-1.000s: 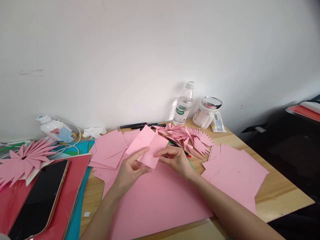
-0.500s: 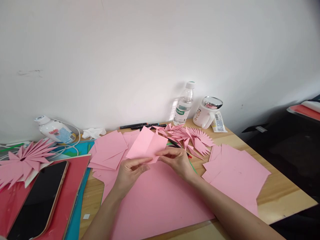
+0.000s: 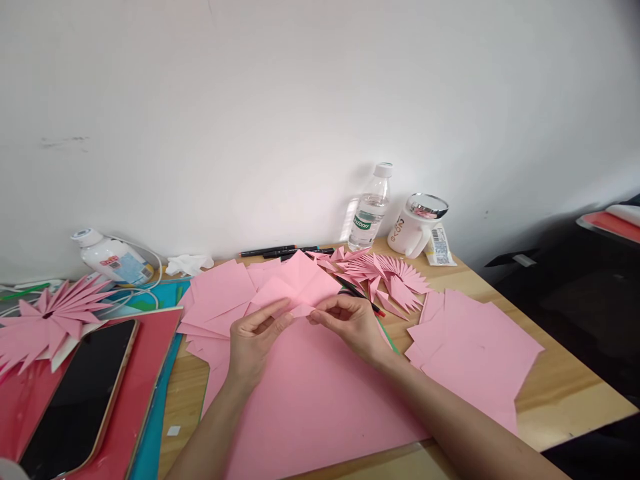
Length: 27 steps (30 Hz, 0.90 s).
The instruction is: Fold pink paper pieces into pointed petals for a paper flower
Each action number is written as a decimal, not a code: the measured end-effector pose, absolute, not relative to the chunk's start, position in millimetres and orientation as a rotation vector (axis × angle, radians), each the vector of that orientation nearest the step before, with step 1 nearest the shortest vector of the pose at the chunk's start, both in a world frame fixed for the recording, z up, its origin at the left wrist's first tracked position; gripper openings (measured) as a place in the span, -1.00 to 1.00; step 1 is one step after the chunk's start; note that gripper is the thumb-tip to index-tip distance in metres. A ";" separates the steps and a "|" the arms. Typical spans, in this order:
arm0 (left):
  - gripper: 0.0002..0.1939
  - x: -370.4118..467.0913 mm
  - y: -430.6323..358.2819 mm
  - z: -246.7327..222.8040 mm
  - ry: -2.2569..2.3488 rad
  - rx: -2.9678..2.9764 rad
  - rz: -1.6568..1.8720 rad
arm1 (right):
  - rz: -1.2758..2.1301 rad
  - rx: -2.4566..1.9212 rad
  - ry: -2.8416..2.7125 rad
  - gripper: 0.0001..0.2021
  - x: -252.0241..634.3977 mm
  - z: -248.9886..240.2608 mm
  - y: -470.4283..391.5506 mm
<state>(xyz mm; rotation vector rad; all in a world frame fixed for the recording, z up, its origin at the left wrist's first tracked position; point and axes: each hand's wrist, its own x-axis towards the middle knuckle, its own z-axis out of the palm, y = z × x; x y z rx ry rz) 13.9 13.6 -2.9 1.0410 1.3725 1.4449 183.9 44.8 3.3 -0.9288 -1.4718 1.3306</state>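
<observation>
Between both hands (image 3: 255,343) (image 3: 354,328), pink paper (image 3: 301,283) looks angular, creased.

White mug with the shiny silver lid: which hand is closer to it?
Right. The right hand is nearer the person and left of the white mug; the left hand is farther left, on the other side of the pink folded paper.

A person's left hand (image 3: 254,341) and right hand (image 3: 356,328) pinch 1 creased pink paper (image 3: 301,283) above a large pink sheet (image 3: 320,407); behind stand a water bottle (image 3: 371,208) and white mug (image 3: 411,231).
</observation>
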 end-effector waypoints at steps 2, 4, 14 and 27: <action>-0.58 14.7 12.8 -1.6 1.436 1.052 1.458 | 1.359 -0.918 -1.455 -0.84 182.4 3.2 43.1; -0.45 15.7 11.7 1.1 1.487 1.074 1.436 | 1.380 -0.909 -1.446 -0.82 181.0 1.6 41.6; 0.06 28.3 8.5 12.1 1.382 1.022 1.462 | 1.466 -0.852 -1.128 -0.56 169.8 -4.8 34.5; -0.39 28.8 9.3 4.5 1.426 0.911 1.422 | 1.495 -0.910 -1.100 -0.36 169.1 -3.0 32.5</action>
